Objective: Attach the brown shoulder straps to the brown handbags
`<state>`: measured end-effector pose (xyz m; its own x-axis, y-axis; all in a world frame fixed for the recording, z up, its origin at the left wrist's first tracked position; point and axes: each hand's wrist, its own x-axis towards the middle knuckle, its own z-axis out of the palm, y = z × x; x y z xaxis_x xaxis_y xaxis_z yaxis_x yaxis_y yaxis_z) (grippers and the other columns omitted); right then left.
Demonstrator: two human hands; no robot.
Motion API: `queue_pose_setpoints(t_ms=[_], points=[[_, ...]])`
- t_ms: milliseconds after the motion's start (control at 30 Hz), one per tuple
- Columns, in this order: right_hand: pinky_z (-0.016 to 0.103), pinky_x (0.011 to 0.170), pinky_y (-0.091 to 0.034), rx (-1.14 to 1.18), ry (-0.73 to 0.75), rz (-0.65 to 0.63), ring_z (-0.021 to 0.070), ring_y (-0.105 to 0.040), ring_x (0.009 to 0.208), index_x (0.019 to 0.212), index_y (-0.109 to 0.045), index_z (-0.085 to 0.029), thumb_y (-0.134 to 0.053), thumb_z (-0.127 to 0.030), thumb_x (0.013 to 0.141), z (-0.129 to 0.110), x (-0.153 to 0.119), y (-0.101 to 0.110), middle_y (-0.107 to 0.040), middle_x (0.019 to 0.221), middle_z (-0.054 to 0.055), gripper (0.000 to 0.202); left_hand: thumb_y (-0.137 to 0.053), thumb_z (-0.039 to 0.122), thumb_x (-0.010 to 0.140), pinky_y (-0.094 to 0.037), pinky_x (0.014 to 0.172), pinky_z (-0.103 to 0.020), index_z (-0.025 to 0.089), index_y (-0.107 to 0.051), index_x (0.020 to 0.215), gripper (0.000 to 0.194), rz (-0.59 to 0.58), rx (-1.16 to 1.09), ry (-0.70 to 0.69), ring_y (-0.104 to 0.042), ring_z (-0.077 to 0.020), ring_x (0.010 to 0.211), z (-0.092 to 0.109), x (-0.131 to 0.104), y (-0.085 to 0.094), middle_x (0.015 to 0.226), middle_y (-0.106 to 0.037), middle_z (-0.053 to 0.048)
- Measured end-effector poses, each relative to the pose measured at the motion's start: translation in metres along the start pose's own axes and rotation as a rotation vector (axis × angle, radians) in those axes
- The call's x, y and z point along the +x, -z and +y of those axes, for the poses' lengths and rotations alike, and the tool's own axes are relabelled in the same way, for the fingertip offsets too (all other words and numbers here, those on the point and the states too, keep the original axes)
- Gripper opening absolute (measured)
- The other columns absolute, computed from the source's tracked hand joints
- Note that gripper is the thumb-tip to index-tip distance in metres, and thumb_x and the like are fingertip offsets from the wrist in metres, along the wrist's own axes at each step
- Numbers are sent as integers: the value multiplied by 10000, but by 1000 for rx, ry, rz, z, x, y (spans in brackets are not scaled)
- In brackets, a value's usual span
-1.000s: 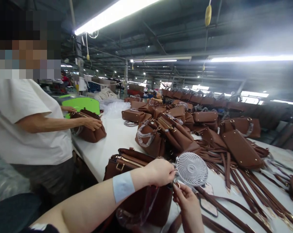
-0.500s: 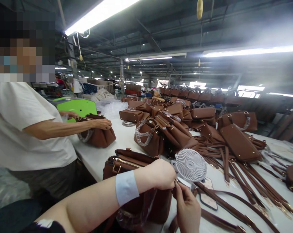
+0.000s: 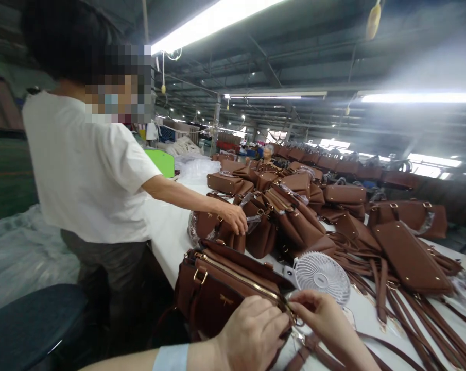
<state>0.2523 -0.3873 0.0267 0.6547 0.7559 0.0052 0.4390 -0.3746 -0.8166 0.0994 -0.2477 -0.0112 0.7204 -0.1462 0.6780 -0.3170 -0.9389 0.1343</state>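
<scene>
A brown handbag [image 3: 213,304] with a gold zipper and a small dragonfly emblem stands upright on the table before me. My left hand [image 3: 252,330] is closed around its right end, fingers folded over the edge. At the same corner, the thumb and fingers of my right hand [image 3: 325,317] pinch the bag's end by the zipper; the exact piece between them is hidden. Gold hardware and a brown strap [image 3: 308,342] hang just below my fingers. Right behind the hands is a small white fan [image 3: 321,278].
A co-worker [image 3: 89,170] in a white shirt stands at the left, one hand [image 3: 233,217] over another brown bag [image 3: 209,229]. Many brown bags [image 3: 298,221] are heaped behind mine. Loose straps [image 3: 406,314] cover the table's right side. A dark stool [image 3: 32,324] is at lower left.
My view has swung left. My left hand has come down to the bag's right end, uncovering its top. The co-worker's bag has moved right to the heap, and that person's arm now stretches out to it.
</scene>
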Motion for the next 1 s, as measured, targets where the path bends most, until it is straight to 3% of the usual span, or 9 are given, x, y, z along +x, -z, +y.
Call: queue_pose_setpoints(t_ms=[100, 200, 333, 433, 533, 633, 767, 1000], points=[[251, 656, -485, -30, -25, -213, 188, -678, 727, 781, -737, -190, -628, -241, 728, -10, 6, 11, -745, 750, 19, 132, -496, 282, 936, -465, 805, -327, 177, -566, 1145, 244, 169, 62, -60, -622, -163, 820, 1, -12, -15, 904, -699, -22], [251, 718, -493, -105, -55, -364, 195, -690, 804, 837, -751, -195, -626, -191, 708, -14, 14, 21, -763, 825, 19, 180, -521, 269, 936, -445, 855, -308, 203, -571, 1152, 231, 128, -22, -24, -626, -141, 881, 1, -11, -8, 992, -714, -3], [267, 743, -502, -287, -54, -364, 205, -687, 821, 863, -751, -188, -615, -223, 726, -20, 26, 26, -761, 844, 37, 197, -561, 266, 904, -385, 995, -322, 248, -592, 1158, 256, -5, -338, -36, -598, -150, 1065, -10, -3, 12, 1217, -681, 37], [267, 713, -504, -388, -51, -376, 203, -685, 776, 827, -733, -178, -616, -275, 751, -27, 33, 27, -752, 795, 44, 170, -579, 253, 879, -336, 1064, -329, 277, -641, 1112, 242, -54, -475, -55, -577, -159, 1117, -23, 0, 15, 1072, -729, 56], [270, 731, -505, -412, -63, -428, 214, -692, 809, 832, -740, -177, -633, -332, 770, -35, 38, 28, -756, 816, 48, 199, -585, 240, 866, -313, 1094, -329, 278, -670, 1062, 217, -68, -487, -52, -558, -173, 1152, -30, 0, 7, 916, -744, 44], [277, 739, -503, -403, -93, -427, 217, -693, 815, 828, -749, -184, -638, -349, 770, -37, 42, 29, -758, 820, 39, 207, -606, 234, 837, -313, 1107, -335, 262, -670, 1055, 228, -71, -472, -13, -557, -179, 1160, -32, 1, 2, 954, -744, 27], [258, 629, -471, -443, -81, -350, 188, -657, 681, 750, -723, -191, -659, -339, 746, -35, 47, 28, -714, 679, 3, 161, -639, 218, 780, -314, 1112, -341, 263, -680, 1026, 254, -95, -500, 4, -561, -184, 1161, -33, 3, 1, 968, -746, 30], [235, 607, -444, -435, -101, -446, 160, -638, 659, 725, -687, -197, -648, -250, 724, -45, 53, 26, -708, 675, -13, 66, -623, 198, 776, -320, 1111, -330, 258, -694, 997, 239, -67, -520, 1, -563, -182, 1145, -35, 1, 1, 930, -748, 28]])
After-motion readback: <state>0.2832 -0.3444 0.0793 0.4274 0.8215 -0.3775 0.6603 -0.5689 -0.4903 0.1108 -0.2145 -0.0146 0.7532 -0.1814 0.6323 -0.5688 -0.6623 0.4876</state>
